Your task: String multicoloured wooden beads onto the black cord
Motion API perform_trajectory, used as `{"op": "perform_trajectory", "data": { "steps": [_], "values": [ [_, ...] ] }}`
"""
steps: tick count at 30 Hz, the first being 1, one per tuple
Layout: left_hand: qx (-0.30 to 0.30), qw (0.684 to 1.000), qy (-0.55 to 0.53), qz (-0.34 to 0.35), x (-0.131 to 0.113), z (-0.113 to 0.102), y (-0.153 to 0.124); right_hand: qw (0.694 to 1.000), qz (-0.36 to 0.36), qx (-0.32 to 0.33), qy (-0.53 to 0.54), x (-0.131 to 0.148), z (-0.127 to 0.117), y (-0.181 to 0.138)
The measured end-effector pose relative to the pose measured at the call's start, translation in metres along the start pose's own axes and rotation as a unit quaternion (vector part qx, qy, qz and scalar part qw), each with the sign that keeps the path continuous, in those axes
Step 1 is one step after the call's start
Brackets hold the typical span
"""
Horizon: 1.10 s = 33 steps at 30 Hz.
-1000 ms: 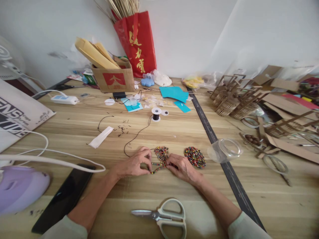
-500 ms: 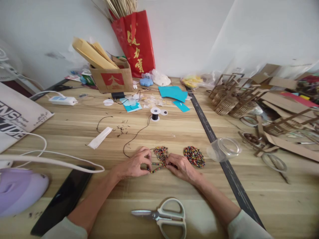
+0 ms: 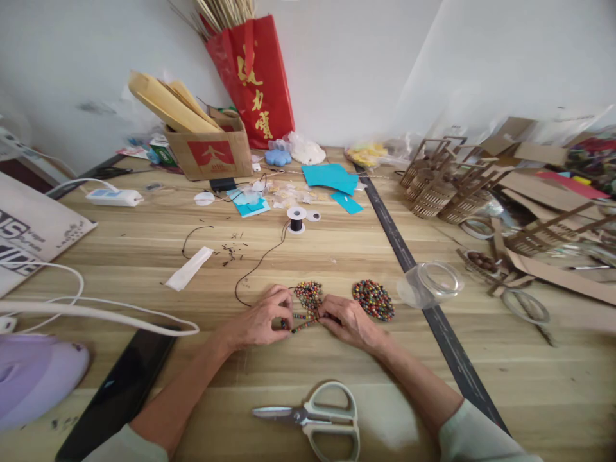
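Observation:
My left hand (image 3: pixel 269 317) rests on the table with its thumb and fingers closed on one end of a string of small multicoloured beads (image 3: pixel 308 295). My right hand (image 3: pixel 345 319) pinches the same bead string farther right, beside its bunched part. Two short strands stretch between the hands. A black cord (image 3: pixel 260 258) runs from near my left hand up to a white spool (image 3: pixel 296 220). Just right of my right hand lies a second coiled bead string (image 3: pixel 373 299). Scissors (image 3: pixel 312 414) with pale handles lie in front of me. The fingertips are partly hidden.
A black phone-like slab (image 3: pixel 118 391) and a purple appliance (image 3: pixel 38 378) lie at left. A clear plastic container (image 3: pixel 430 285) stands right of the beads. Small woven baskets (image 3: pixel 436 189) crowd the far right. A cardboard box (image 3: pixel 212 154) and a red bag (image 3: pixel 262 83) stand at the back.
The whole view has shifted slightly, with the background moving a little left. Both hands keep hold of the bead string in nearly the same pose.

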<state>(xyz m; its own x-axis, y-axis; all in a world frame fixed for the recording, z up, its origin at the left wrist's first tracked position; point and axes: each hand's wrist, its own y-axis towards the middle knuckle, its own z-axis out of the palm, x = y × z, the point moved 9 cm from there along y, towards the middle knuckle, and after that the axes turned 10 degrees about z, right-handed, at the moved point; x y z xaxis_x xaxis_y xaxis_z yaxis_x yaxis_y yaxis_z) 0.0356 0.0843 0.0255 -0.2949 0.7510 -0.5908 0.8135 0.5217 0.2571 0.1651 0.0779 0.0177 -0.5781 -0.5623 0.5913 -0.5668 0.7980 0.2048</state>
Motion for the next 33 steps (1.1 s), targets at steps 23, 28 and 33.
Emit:
{"op": "perform_trajectory", "data": {
  "steps": [23,28,33],
  "values": [
    [-0.029,0.999,0.015,0.014,-0.0031,0.0067,0.0033,1.000,0.004,0.001,0.005,-0.0015,0.0004,0.0002],
    [-0.032,0.999,0.018,0.015,-0.0033,0.0057,0.0024,1.000,0.001,0.000,0.005,-0.0003,-0.0005,0.0004],
    [-0.047,0.999,0.027,-0.001,-0.0025,0.0049,0.0032,1.000,0.005,0.004,0.003,-0.0016,0.0006,0.0003]
  ]
}}
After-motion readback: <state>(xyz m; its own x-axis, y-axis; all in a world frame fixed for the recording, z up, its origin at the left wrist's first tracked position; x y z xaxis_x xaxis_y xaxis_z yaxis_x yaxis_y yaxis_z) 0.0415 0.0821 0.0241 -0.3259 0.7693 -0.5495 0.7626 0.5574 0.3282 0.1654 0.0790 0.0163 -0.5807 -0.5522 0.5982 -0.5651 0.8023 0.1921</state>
